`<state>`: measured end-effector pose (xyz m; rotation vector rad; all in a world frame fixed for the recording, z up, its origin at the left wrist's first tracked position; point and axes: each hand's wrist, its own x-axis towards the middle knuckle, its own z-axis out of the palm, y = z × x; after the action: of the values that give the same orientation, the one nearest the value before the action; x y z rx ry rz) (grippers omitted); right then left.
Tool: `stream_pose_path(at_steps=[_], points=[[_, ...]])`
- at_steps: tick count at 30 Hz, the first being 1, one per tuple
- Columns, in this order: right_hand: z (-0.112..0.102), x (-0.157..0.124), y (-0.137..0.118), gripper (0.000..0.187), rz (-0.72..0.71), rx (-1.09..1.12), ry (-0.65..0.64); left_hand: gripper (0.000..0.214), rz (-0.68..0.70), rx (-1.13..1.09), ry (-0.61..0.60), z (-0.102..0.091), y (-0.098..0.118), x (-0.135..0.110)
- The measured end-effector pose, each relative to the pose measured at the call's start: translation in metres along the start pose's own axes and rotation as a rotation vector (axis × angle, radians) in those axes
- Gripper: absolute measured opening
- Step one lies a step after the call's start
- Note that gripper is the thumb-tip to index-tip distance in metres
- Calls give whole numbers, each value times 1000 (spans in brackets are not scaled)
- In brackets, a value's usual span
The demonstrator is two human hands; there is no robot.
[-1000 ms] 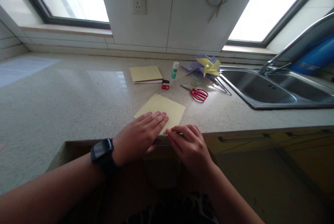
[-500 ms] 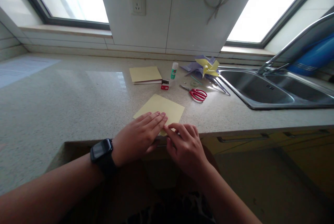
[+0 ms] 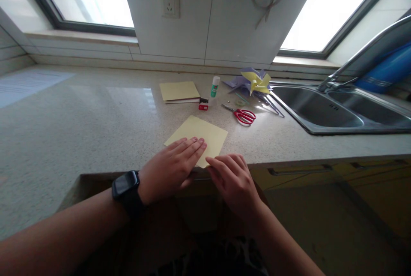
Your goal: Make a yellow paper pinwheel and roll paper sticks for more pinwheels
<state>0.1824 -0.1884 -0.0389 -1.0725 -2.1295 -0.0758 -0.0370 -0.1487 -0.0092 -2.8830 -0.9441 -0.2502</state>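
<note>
Presently, a yellow sheet (image 3: 210,133) is laid flat at the front of the table (image 3: 122,130), turned like a diamond, with one corner set at the table's near edge. The left hand (image 3: 173,165) is placed palm down over the near left part of the sheet. Its fingers (image 3: 190,146) are extended almost straight and held side by side, with only slight gaps, and their tips are rested on the paper. The left thumb is held lower, apart from them, by the table edge; nothing is gripped by this hand. A dark watch (image 3: 126,184) is worn on the left wrist.

The right hand (image 3: 236,180) is positioned at the near corner. Its index finger is stretched forward, tip at the sheet's edge just beside that corner; the other fingers are bent and bunched close together. The right thumb is tucked below and partly hidden, so whether the corner is pinched cannot be told.

Beyond the sheet, red-handled scissors (image 3: 244,116) are laid to the right. A glue stick (image 3: 215,87) is stood upright, white cap uppermost, near a small red-and-black item (image 3: 203,104). A yellow pinwheel (image 3: 257,83) is seen beside the sink (image 3: 316,104)
</note>
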Motion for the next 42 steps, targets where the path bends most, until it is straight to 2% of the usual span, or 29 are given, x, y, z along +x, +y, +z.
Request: stream_pose_path(at_steps=[4, 15, 35, 42], points=[[-3, 0, 1, 12, -9, 30, -9, 78, -5, 6, 0, -2, 1, 1], [-6, 2, 1, 8, -45, 14, -31, 76, -4, 16, 1, 0, 0, 1], [-5, 2, 3, 17, -28, 11, -14, 82, -19, 6, 4, 1, 0, 0], [0, 2, 0, 20, 1, -51, -8, 78, -19, 7, -1, 0, 1, 0]])
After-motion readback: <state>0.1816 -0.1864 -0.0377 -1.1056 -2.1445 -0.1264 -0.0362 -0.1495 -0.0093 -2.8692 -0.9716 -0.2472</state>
